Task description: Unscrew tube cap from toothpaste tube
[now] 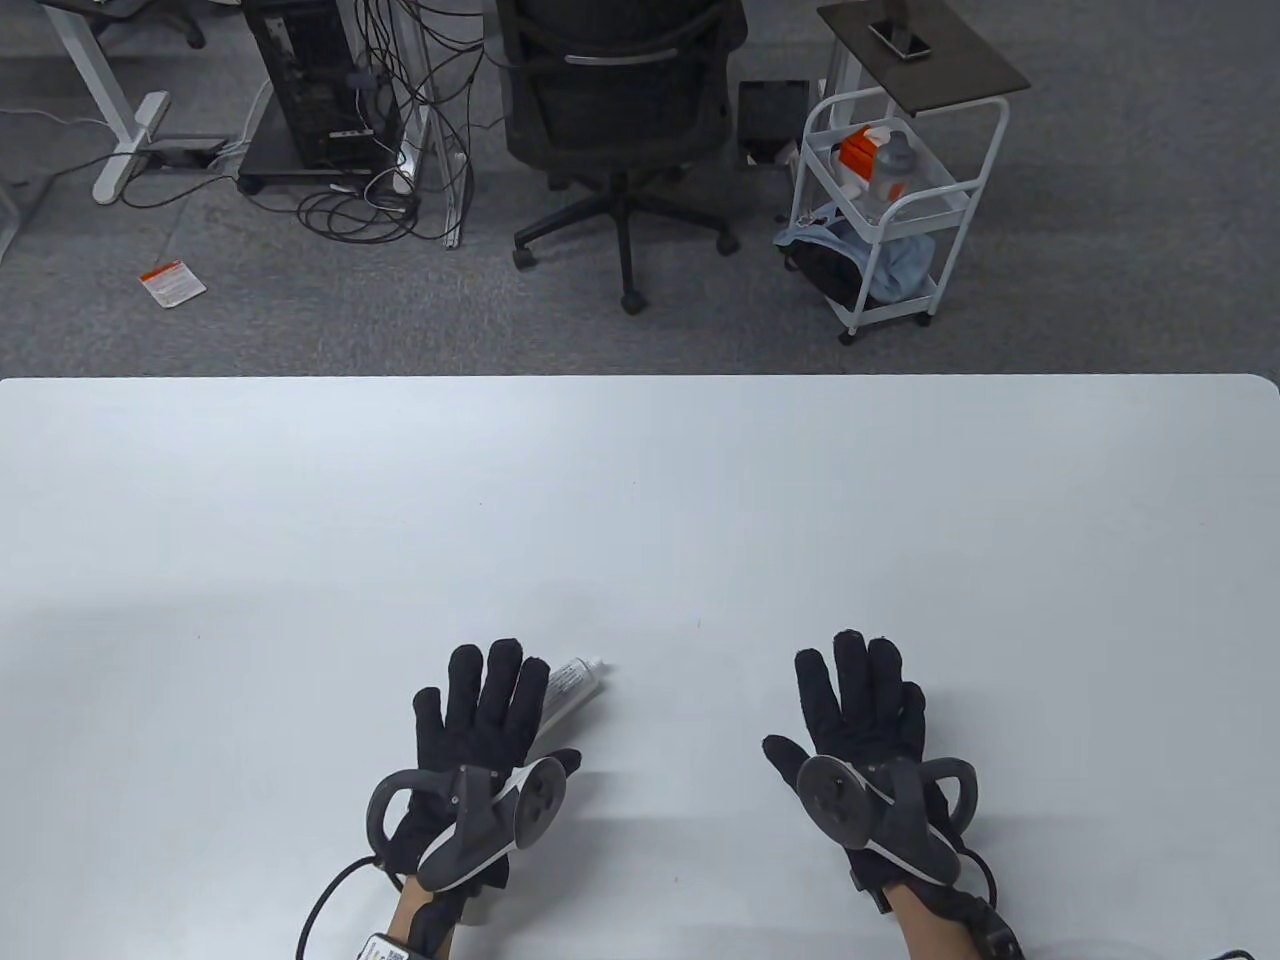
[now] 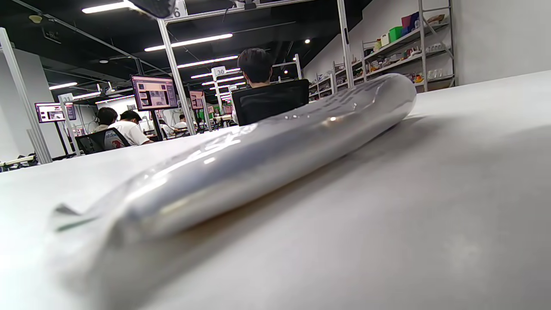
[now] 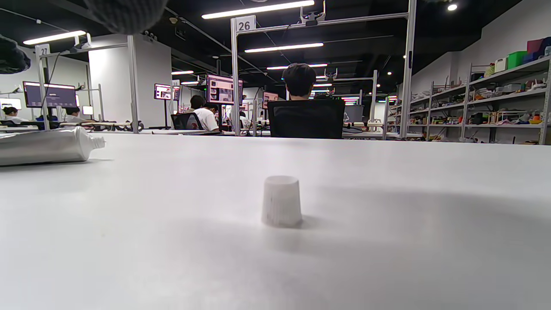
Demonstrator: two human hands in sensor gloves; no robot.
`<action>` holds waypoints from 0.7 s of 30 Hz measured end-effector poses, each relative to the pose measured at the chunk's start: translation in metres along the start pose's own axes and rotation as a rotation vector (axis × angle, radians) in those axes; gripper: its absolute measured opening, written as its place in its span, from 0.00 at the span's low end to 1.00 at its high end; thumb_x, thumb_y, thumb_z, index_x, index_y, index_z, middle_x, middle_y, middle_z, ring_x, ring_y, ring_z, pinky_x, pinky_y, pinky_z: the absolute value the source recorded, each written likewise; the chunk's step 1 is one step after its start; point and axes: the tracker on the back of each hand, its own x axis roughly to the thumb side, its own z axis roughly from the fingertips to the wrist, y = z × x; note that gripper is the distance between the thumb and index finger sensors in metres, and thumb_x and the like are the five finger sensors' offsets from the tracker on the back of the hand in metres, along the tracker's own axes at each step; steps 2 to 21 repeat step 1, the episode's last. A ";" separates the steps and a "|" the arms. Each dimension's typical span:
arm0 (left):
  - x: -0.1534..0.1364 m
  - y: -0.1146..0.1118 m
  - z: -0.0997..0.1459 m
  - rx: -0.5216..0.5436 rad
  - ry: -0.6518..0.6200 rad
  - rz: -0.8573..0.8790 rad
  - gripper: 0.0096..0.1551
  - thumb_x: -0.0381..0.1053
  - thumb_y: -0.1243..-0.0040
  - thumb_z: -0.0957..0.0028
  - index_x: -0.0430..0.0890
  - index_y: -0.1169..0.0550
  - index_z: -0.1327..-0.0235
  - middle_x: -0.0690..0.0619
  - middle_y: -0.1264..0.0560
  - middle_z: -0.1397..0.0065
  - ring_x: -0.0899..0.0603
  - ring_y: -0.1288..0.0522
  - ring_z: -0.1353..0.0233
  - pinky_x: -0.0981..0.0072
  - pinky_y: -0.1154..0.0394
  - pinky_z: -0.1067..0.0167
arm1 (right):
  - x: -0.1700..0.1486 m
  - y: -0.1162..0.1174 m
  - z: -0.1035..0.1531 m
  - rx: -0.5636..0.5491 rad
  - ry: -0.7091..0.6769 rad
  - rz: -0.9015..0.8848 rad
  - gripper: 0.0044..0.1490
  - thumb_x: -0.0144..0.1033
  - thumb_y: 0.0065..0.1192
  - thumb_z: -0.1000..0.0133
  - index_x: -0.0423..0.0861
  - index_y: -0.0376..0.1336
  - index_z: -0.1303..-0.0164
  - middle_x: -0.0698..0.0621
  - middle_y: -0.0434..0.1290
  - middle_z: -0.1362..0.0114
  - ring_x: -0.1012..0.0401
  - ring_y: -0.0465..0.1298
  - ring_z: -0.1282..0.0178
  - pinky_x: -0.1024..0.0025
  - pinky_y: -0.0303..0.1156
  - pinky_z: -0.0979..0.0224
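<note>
White cap (image 3: 282,201) off toothpaste tube (image 1: 572,685)

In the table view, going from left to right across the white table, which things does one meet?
Black-gloved left hand lying flat → white toothpaste tube, partly under that hand's fingers, nozzle pointing right → black-gloved right hand, flat on the white table. The cap is not visible in this view.

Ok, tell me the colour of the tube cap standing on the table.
White, with fine vertical ribbing. The tube cap shows best in the right wrist view.
</note>
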 end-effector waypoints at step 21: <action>0.000 -0.001 -0.001 -0.009 0.001 -0.001 0.52 0.75 0.65 0.48 0.54 0.57 0.14 0.47 0.57 0.08 0.32 0.53 0.10 0.28 0.44 0.21 | 0.000 0.001 0.000 0.003 0.000 0.003 0.54 0.56 0.47 0.40 0.43 0.30 0.16 0.34 0.25 0.15 0.33 0.27 0.18 0.25 0.40 0.22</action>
